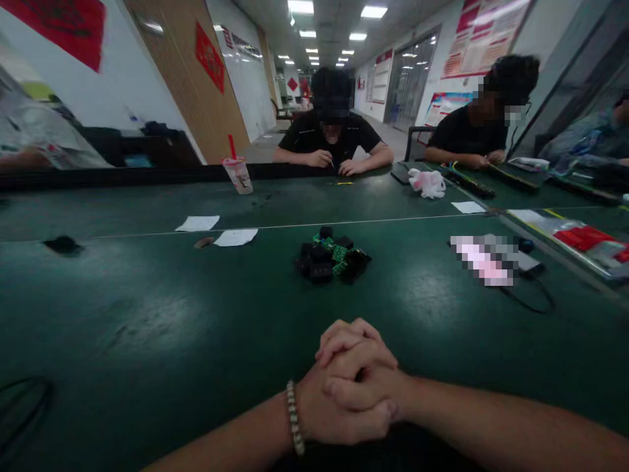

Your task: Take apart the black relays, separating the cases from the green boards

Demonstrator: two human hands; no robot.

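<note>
My left hand [324,406], with a beaded bracelet [293,416] round its wrist, is clasped with my right hand [388,387] at the near edge of the green table [236,367]. The fingers interlock, both hands are closed, and no object shows between them. Their palms are hidden. Beyond the hands, apart from them, lies a small heap of black block-shaped parts [320,265] mixed with green circuit boards [339,252].
White papers [236,237] lie beyond the heap to the left. A drink cup [238,176] with a red straw stands farther back. On the right are a grey device [511,252] with a cable and red-and-clear packaging [584,236]. A person [334,131] sits opposite; others sit around.
</note>
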